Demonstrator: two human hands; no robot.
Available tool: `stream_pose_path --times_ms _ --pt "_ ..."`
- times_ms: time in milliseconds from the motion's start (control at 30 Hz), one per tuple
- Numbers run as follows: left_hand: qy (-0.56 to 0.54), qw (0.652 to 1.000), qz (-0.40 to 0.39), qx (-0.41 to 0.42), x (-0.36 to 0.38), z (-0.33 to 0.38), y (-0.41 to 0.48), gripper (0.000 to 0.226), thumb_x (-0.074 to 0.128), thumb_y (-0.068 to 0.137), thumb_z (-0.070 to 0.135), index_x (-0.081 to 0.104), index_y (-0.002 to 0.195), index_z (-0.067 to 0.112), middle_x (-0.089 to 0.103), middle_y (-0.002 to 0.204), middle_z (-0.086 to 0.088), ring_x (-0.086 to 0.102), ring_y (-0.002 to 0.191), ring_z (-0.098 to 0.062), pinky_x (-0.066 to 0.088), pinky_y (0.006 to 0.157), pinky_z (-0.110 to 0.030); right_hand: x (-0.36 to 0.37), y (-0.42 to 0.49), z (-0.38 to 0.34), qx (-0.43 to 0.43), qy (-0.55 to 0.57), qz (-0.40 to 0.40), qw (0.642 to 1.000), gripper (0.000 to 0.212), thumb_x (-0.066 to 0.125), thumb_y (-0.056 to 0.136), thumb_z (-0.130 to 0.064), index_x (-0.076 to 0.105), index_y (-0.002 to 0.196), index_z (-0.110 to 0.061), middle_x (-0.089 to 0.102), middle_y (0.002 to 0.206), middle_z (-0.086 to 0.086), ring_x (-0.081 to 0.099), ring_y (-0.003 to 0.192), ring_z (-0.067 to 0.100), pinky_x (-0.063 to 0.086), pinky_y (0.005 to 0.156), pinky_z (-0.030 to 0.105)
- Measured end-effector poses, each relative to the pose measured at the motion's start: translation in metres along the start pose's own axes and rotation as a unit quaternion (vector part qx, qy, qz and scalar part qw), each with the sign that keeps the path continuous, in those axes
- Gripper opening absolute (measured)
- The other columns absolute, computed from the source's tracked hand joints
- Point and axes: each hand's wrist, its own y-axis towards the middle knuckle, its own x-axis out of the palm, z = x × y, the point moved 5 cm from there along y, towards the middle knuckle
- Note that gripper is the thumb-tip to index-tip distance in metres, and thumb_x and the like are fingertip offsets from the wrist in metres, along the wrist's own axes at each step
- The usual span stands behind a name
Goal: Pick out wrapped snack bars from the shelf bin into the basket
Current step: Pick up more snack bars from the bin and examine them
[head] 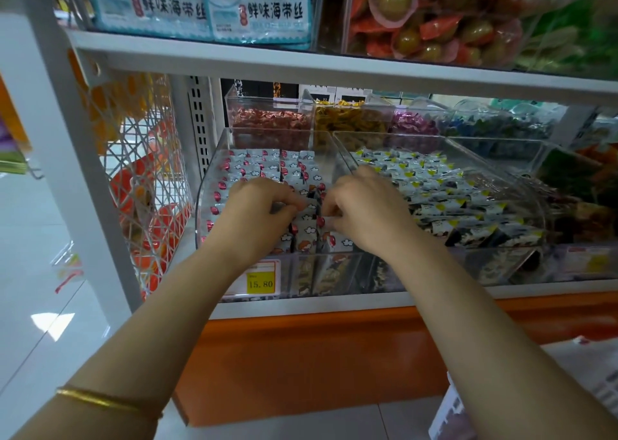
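The snack bars (264,165), in white wrappers printed with red spots and small clouds, stand packed in rows inside a clear plastic bin (214,172) on the middle shelf (334,68). Both bare hands reach into the middle of that bin, close together. The left grip (257,205) has its fingers and thumb curled down and clamped on bars near the centre row. The right grip (361,205) is clamped the same way on bars just beside it, knuckles up. A gold bangle (100,401) circles the left forearm.

A yellow price tag (261,280) reading 15.80 sits on the shelf front below the bin. Just to the right, a second clear bin (501,185) holds wrappers marked with yellow. Behind stand smaller bins of red sweets (271,121) and yellow sweets (347,118). A white wire rack (143,172) hangs on the shelf's left end, with orange packs inside.
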Motion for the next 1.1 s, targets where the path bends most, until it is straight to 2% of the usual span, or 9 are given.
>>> stream_pose_path --times_ms 167,233,300,433,567,667,733,900,1100 --pt "-0.018 1.0 0.019 -0.004 -0.004 0.001 -0.003 0.021 0.054 0.092 0.011 0.072 0.102 0.016 0.064 0.1 0.005 0.053 0.087 -0.005 0.042 0.077 -0.015 -0.009 -0.003 0.012 0.034 0.135 0.048 0.989 0.004 0.063 0.087 -0.021 0.065 0.088 -0.018 0.06 0.092 -0.003 0.048 0.091 0.013 0.038 0.071 0.028" --pt "-0.037 0.999 0.03 -0.019 -0.006 0.001 -0.003 0.02 0.054 0.093 0.013 0.069 0.104 0.016 0.059 0.091 0.013 0.054 0.078 -0.005 0.04 0.061 -0.005 -0.022 -0.007 0.019 0.064 0.222 0.113 0.966 0.003 0.058 0.091 -0.019 0.06 0.088 -0.017 0.055 0.084 -0.008 0.049 0.073 -0.002 0.04 0.064 0.017" --pt "-0.074 0.996 0.037 -0.035 -0.007 0.001 -0.004 0.02 0.054 0.093 0.015 0.066 0.109 0.016 0.055 0.086 0.017 0.054 0.076 -0.002 0.041 0.054 -0.003 -0.034 -0.014 0.027 0.091 0.304 0.183 0.931 0.003 0.054 0.093 -0.017 0.055 0.09 -0.016 0.05 0.077 -0.012 0.049 0.062 -0.006 0.036 0.054 0.009" --pt "-0.141 0.987 0.031 -0.067 -0.006 0.002 -0.007 0.031 0.052 0.094 0.025 0.058 0.123 0.016 0.058 0.091 0.014 0.053 0.079 0.002 0.041 0.061 -0.009 -0.036 -0.028 0.043 0.171 0.47 0.242 0.832 0.005 0.05 0.095 -0.012 0.052 0.091 -0.011 0.057 0.082 0.001 0.057 0.062 0.009 0.051 0.053 0.025" --pt "-0.271 0.956 -0.008 -0.117 -0.001 0.001 -0.01 0.02 0.047 0.096 0.024 0.065 0.097 0.015 0.071 0.092 -0.007 0.067 0.084 -0.022 0.053 0.061 -0.019 -0.02 -0.031 0.04 0.226 0.659 0.19 0.692 0.012 0.049 0.095 -0.006 0.055 0.085 -0.007 0.059 0.077 0.003 0.06 0.053 0.005 0.051 0.048 0.021" --pt "-0.381 0.91 -0.021 -0.161 0.0 -0.001 -0.013 0.02 0.047 0.096 0.022 0.063 0.091 0.011 0.072 0.089 -0.012 0.069 0.076 -0.019 0.053 0.057 -0.019 -0.011 -0.032 0.036 0.237 0.744 0.158 0.605 0.015 0.05 0.094 -0.003 0.057 0.081 -0.005 0.064 0.074 0.004 0.062 0.054 0.01 0.051 0.049 0.021" --pt "-0.404 0.897 -0.009 -0.177 -0.002 -0.004 -0.014 0.019 0.05 0.095 0.024 0.062 0.087 0.011 0.072 0.078 -0.007 0.067 0.066 -0.015 0.052 0.053 -0.019 -0.006 -0.032 0.035 0.243 0.779 0.131 0.563 0.013 0.053 0.091 0.0 0.06 0.081 -0.004 0.065 0.073 0.005 0.065 0.057 0.013 0.053 0.052 0.021" --pt "-0.445 0.868 0.026 -0.217 -0.005 -0.013 -0.014 0.019 0.057 0.09 0.023 0.059 0.077 0.01 0.06 0.059 0.001 0.055 0.05 -0.007 0.048 0.047 -0.017 0.001 -0.031 0.034 0.235 0.813 0.085 0.527 0.016 0.052 0.086 0.011 0.061 0.092 -0.001 0.065 0.083 0.012 0.069 0.064 0.015 0.055 0.058 0.021" --pt "-0.584 0.769 0.019 -0.259 0.001 -0.016 -0.015 0.016 0.059 0.085 0.019 0.06 0.071 0.011 0.06 0.056 0.002 0.054 0.046 -0.002 0.047 0.043 -0.012 0.002 -0.031 0.033 0.23 0.82 0.089 0.516 0.023 0.054 0.08 0.017 0.062 0.096 0.001 0.07 0.082 0.011 0.07 0.068 0.017 0.056 0.062 0.02"
